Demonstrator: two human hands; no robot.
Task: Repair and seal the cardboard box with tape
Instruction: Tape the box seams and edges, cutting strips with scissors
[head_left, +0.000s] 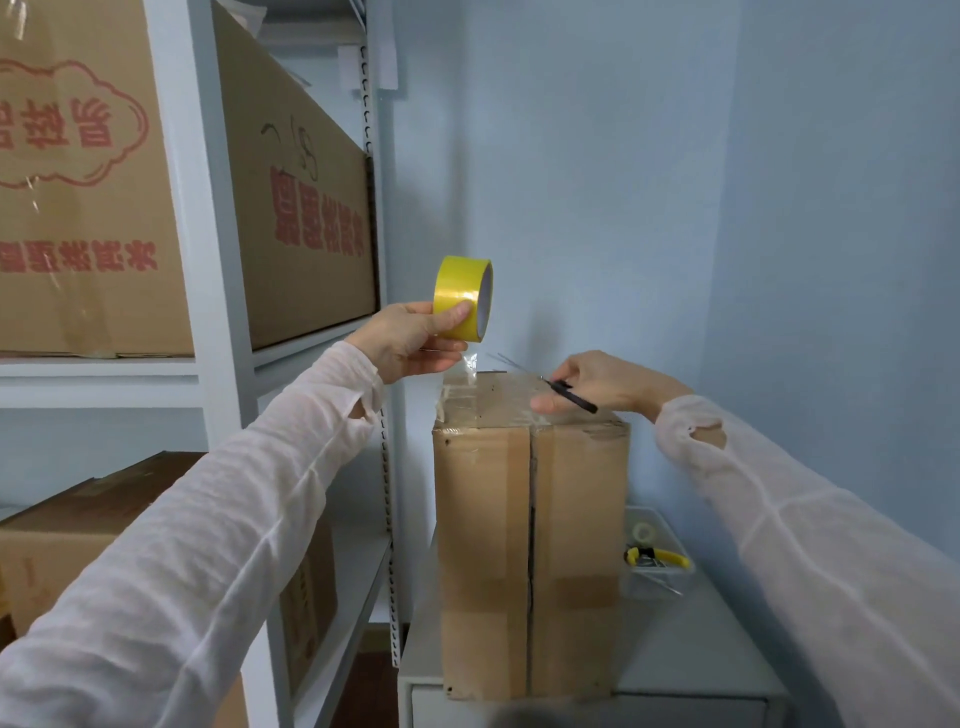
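A tall brown cardboard box stands upright on a grey cabinet, a dark seam running down its front and clear tape across its top. My left hand grips a yellow tape roll above the box's top left corner; a short loose end of clear tape hangs under the roll. My right hand holds black-handled scissors over the box's top right, blades pointing left, while its fingertips press on the taped top.
A white metal shelf rack on the left carries large printed cartons. A clear tray with yellow-handled pliers and a small tape roll sits behind the box on the cabinet. A pale blue wall stands close behind.
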